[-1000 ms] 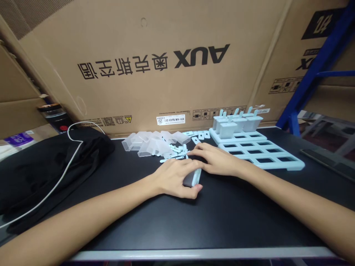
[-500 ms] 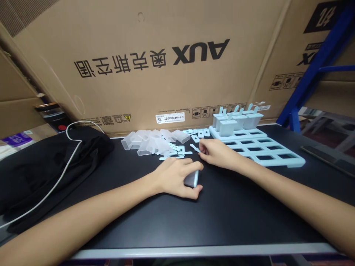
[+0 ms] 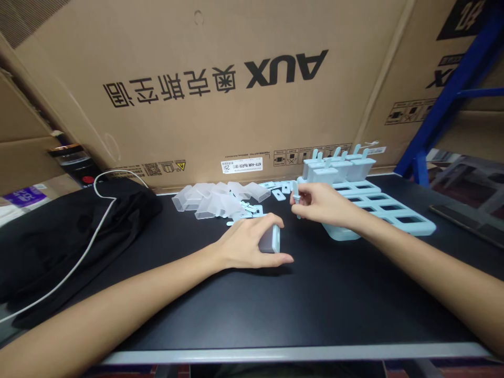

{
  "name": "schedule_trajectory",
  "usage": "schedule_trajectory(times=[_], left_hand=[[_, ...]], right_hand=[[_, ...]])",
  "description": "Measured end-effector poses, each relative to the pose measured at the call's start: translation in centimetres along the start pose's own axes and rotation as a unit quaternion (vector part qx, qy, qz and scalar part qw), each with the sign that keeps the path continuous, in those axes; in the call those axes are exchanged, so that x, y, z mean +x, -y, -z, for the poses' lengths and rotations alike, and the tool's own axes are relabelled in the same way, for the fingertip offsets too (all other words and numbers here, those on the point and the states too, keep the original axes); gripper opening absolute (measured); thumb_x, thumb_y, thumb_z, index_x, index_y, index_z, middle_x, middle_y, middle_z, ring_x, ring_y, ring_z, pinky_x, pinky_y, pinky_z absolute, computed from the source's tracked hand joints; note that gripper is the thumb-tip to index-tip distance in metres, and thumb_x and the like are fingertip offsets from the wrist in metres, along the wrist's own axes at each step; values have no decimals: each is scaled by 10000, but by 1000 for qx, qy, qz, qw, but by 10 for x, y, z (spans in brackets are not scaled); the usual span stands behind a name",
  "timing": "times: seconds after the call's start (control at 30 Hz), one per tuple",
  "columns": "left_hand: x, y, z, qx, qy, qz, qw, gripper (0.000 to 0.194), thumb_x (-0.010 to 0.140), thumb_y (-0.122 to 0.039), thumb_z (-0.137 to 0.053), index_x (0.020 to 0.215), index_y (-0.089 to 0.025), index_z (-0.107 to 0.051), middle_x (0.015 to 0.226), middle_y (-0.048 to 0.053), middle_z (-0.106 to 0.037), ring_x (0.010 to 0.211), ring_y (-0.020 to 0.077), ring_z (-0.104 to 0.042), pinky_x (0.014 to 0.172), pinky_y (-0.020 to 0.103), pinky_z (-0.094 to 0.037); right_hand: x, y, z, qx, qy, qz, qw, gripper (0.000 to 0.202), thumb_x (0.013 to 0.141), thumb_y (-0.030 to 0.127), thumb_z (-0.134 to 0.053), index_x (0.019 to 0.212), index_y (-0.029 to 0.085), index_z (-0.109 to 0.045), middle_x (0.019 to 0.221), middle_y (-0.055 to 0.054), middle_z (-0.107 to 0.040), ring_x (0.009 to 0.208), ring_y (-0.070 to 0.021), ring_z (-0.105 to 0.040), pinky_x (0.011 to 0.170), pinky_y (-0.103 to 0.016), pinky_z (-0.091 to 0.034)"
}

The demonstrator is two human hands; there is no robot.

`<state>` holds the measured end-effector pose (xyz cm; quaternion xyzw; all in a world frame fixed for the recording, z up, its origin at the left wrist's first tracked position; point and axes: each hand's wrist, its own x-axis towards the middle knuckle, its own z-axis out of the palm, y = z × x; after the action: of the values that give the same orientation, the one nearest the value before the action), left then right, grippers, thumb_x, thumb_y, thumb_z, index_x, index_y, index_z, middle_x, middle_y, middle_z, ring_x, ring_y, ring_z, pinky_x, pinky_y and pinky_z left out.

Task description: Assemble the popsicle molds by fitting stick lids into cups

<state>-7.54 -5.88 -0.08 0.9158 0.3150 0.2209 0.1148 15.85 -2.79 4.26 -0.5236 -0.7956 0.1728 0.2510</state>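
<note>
My left hand (image 3: 252, 242) is wrapped round a translucent popsicle mold (image 3: 268, 240) with a pale blue rim facing right. Between the thumb and fingers of my right hand (image 3: 317, 202) is a pale blue popsicle stick (image 3: 296, 193), held upright. Just behind my left hand lies a pile of loose translucent molds (image 3: 214, 202) with small blue sticks (image 3: 252, 210) among them. Several blue frame-shaped lids (image 3: 279, 194) lie farther back. To the right, partly hidden by my right hand, a pale blue rack (image 3: 419, 227) holds several assembled molds (image 3: 325, 175) with sticks pointing up.
A large cardboard box (image 3: 189, 126) walls off the back. At left lie black cloth (image 3: 118, 210), a white cable (image 3: 104, 218) and a dark jar (image 3: 74, 165). A dark flat object (image 3: 464, 226) lies at far right beside a blue metal post (image 3: 444, 105).
My right hand has lifted the stick off the table area and moved right, turning it upright. My left hand has risen slightly with the mold, its thumb stretched farther out.
</note>
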Motion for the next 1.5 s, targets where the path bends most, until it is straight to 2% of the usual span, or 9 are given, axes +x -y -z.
schedule_trajectory(times=[0.13, 0.27, 0.53, 0.73, 0.87, 1.03, 1.27, 1.37, 1.5], left_hand=[[0, 0, 1, -17, -11, 25, 999, 523, 813, -622, -635, 1174, -265, -506, 962, 11, -644, 732, 187, -623, 673, 309, -492], [0, 0, 1, -34, -32, 46, 998, 457, 803, -520, -658, 1146, -267, -494, 971, 11, -631, 748, 185, -613, 710, 323, -500], [3, 6, -2, -54, -80, 77, 992, 502, 779, -542, -689, 1148, -268, -487, 909, -5, -626, 735, 191, -584, 677, 322, -468], [2, 5, 0, -83, -77, 73, 991, 559, 788, -617, -688, 1180, -270, -491, 961, 4, -651, 764, 200, -603, 713, 333, -468], [3, 5, 2, -118, -75, 51, 989, 461, 864, -583, -619, 1174, -264, -499, 1014, 14, -663, 825, 210, -632, 755, 336, -471], [3, 6, 0, -103, -95, 58, 988, 409, 873, -517, -611, 1168, -261, -487, 968, 7, -653, 760, 192, -616, 734, 324, -461], [2, 5, -1, -95, -95, 83, 987, 421, 836, -490, -639, 1138, -262, -454, 873, -23, -614, 618, 146, -540, 653, 292, -425], [2, 5, 0, -91, -98, 91, 987, 432, 832, -496, -641, 1137, -260, -446, 866, -26, -599, 601, 137, -512, 633, 285, -408], [3, 4, -1, -81, -99, 95, 987, 483, 823, -527, -658, 1163, -262, -440, 869, -24, -596, 596, 134, -491, 618, 280, -387]], right_hand=[[-5, 7, 11, 168, -2, 32, 985, 124, 754, 270, -654, 841, 214, -585, 671, 6, -666, 633, -166, -658, 619, -285, -516], [-11, 15, 17, 239, 5, 65, 969, 217, 777, 346, -737, 855, 211, -586, 687, -5, -680, 633, -153, -664, 623, -278, -534], [-20, 27, 18, 231, 71, 83, 967, 267, 728, 406, -805, 809, 207, -646, 723, -10, -682, 638, -167, -691, 566, -261, -532], [-16, 23, 0, 249, 92, 94, 959, 274, 762, 421, -776, 844, 186, -658, 758, -13, -685, 664, -153, -683, 635, -276, -558], [-15, 21, -15, 271, 115, 113, 949, 266, 814, 415, -729, 868, 173, -635, 803, -13, -660, 686, -127, -638, 666, -272, -544], [-15, 21, -19, 285, 92, 118, 947, 197, 882, 356, -650, 964, 185, -597, 896, -16, -633, 716, -107, -592, 656, -259, -502], [-17, 27, -17, 305, 86, 119, 941, 229, 849, 349, -672, 989, 192, -582, 973, -42, -629, 828, -150, -613, 676, -283, -530], [-17, 27, -19, 318, 74, 129, 937, 183, 831, 246, -646, 984, 203, -555, 990, -31, -603, 886, -154, -598, 692, -274, -525], [-19, 24, -21, 353, 87, 129, 923, 196, 836, 131, -551, 997, 223, -487, 968, 12, -508, 796, -101, -590, 743, -272, -504]])
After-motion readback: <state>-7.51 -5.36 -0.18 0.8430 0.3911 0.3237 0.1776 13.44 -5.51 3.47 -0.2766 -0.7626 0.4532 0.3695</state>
